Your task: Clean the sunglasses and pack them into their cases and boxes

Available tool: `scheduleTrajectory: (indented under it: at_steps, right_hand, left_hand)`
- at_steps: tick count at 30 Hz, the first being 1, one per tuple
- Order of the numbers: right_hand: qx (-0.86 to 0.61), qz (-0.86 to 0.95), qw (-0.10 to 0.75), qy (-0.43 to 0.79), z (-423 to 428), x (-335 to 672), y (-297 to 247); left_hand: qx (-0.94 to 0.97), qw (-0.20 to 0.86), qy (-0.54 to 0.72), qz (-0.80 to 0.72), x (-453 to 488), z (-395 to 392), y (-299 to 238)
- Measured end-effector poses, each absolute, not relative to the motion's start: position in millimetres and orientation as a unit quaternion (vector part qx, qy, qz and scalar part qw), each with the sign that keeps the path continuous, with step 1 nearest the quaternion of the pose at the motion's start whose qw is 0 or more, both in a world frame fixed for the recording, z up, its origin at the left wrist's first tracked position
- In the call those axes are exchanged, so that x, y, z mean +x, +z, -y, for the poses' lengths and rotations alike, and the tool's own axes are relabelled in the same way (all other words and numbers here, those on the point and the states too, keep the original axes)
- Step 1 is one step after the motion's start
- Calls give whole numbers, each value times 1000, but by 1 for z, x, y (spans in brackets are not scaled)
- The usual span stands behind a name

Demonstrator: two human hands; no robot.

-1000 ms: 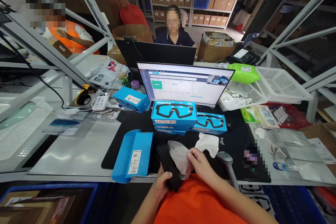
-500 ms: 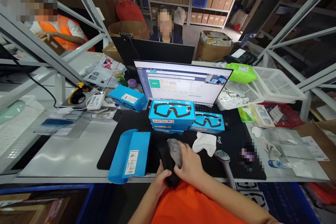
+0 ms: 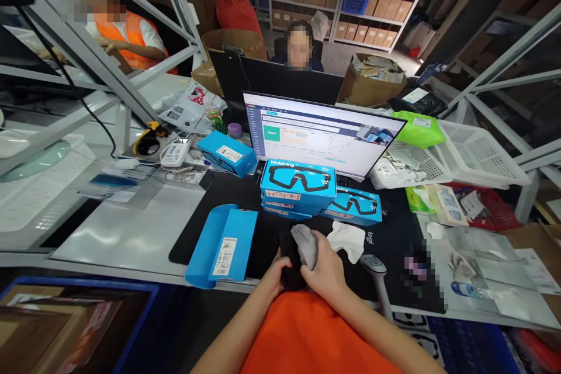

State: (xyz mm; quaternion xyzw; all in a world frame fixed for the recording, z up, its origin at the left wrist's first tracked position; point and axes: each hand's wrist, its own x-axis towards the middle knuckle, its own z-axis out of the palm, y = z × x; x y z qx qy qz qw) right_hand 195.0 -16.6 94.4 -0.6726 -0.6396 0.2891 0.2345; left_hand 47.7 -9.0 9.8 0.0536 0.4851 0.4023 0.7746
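Note:
My left hand (image 3: 277,273) is closed round a dark black item (image 3: 288,254) near the desk's front edge; its exact kind is unclear against the black mat. My right hand (image 3: 326,266) grips a bunched grey cloth (image 3: 305,243) right beside that item, fingers curled over the cloth. Left of my hands lies an open blue box (image 3: 236,245) with a white label, its flap folded out. Ahead stand stacked blue eyewear boxes (image 3: 300,180) marked "Wakening". A white cloth (image 3: 348,239) lies just beyond my right hand.
Beyond the stack stands a lit monitor (image 3: 324,134). A barcode scanner (image 3: 374,265) rests at the right front. White baskets (image 3: 482,152) and a green package (image 3: 418,127) sit at the back right. Another blue box (image 3: 227,153) lies left of the monitor. Two co-workers sit beyond the desk.
The camera has turned slightly left, so the scene sits further right. Both hands keep their holds, and the grey cloth sits a little further out from the black item.

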Motion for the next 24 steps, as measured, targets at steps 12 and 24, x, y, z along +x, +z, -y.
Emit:
scheduleTrajectory:
  at_steps: [12,24]
  right_hand:
    - [-717,570,318,244,28,291,23]
    - [-518,798,176,255,11,229,28]
  left_hand:
    - [-7,766,405,-499,16,22,-24]
    - [46,767,403,-497,22,22,-31]
